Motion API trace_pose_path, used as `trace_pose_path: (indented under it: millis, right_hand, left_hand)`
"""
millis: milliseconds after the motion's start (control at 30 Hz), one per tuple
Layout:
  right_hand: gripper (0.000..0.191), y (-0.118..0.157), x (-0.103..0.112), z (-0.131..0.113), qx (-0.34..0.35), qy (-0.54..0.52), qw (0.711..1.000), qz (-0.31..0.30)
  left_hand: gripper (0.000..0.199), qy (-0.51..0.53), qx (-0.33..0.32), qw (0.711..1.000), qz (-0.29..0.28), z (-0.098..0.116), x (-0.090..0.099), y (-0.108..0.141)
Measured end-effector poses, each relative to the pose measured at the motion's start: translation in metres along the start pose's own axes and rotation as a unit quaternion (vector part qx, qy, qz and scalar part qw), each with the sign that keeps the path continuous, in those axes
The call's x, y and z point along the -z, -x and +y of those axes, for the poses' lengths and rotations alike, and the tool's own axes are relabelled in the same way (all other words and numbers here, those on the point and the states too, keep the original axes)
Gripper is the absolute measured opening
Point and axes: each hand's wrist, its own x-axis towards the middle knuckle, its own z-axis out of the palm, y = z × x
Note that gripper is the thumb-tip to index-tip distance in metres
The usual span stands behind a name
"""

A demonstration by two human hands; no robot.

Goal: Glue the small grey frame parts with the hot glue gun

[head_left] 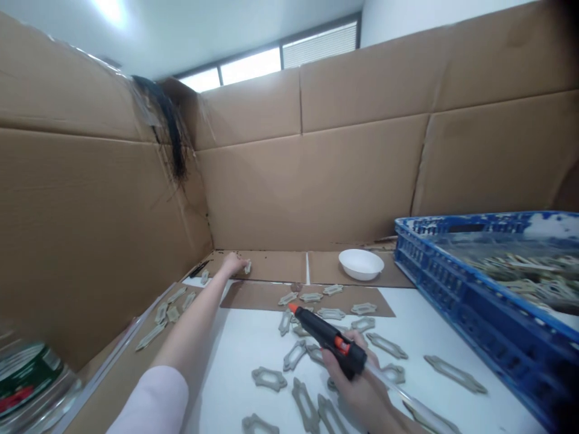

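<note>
- Left hand is pinching a frame!
- Right hand is gripping a glue gun.
- Crate is holding piled pieces.
- Bottle is showing green label, blurred.

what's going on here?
A person's right hand grips a glue gun, orange tip pointing away from them. Their left hand is stretched to the far left, a small pale piece at its fingertips; whether it's gripped is unclear. Frame-shaped pieces lie scattered nearer them. A white bowl stands at the back, beside a blue crate of pale items.
</note>
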Motion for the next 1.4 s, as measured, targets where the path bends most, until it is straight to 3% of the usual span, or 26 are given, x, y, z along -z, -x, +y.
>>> trace_pose_path:
  millis: [133,267,367,467,567,633,700,867,1000,1100,1200,1300,1400]
  right_hand:
    - [0.025,0.000,0.000,-0.001,0.000,-0.008,1.000,0.011]
    - [0.026,0.000,0.001,-0.003,-0.011,-0.017,1.000,0.003]
    - [0.029,0.000,-0.001,-0.001,-0.038,-0.008,0.999,0.007]
    - [0.033,0.002,-0.005,0.003,-0.084,-0.004,0.996,0.007]
    - [0.037,0.004,-0.007,0.007,-0.129,-0.010,0.991,-0.025]
    - [0.040,0.007,-0.007,0.009,-0.144,-0.017,0.989,-0.037]
    - [0.043,0.008,-0.007,0.010,-0.151,-0.025,0.988,-0.034]
    - [0.045,0.010,-0.006,0.011,-0.155,-0.036,0.986,-0.054]
    - [0.042,0.008,-0.004,0.011,-0.130,-0.022,0.990,-0.053]
    - [0.039,0.007,-0.003,0.010,-0.111,-0.030,0.992,-0.044]
    - [0.039,0.008,-0.002,0.011,-0.109,-0.042,0.992,-0.050]
    - [0.040,0.010,-0.003,0.012,-0.113,-0.033,0.992,-0.046]
    - [0.038,0.011,-0.004,0.012,-0.105,-0.032,0.993,-0.043]
  left_hand:
    - [0.033,-0.072,0.030,0.996,0.040,0.006,-0.009,0.001]
    - [0.030,-0.097,-0.017,0.991,0.095,0.011,0.003,0.018]
    - [0.023,-0.096,-0.079,0.984,0.125,0.015,0.013,0.045]
    - [0.030,-0.095,-0.140,0.979,0.118,0.016,0.010,0.090]
    - [0.040,-0.099,-0.203,0.973,0.049,0.018,0.002,0.143]
    - [0.038,-0.125,-0.263,0.955,-0.061,0.021,0.002,0.173]
    - [0.034,-0.173,-0.282,0.933,-0.138,0.026,0.008,0.196]
    - [0.027,-0.269,-0.281,0.885,-0.256,0.038,0.015,0.222]
    - [0.020,-0.318,-0.288,0.860,-0.276,0.034,-0.001,0.224]
    - [0.012,-0.279,-0.298,0.873,-0.267,0.023,-0.009,0.213]
    - [0.005,-0.188,-0.248,0.898,-0.312,0.015,-0.011,0.199]
    - [0.008,0.004,-0.144,0.923,-0.358,0.016,-0.011,0.193]
    - [0.015,0.192,-0.073,0.920,-0.335,0.026,-0.011,0.196]
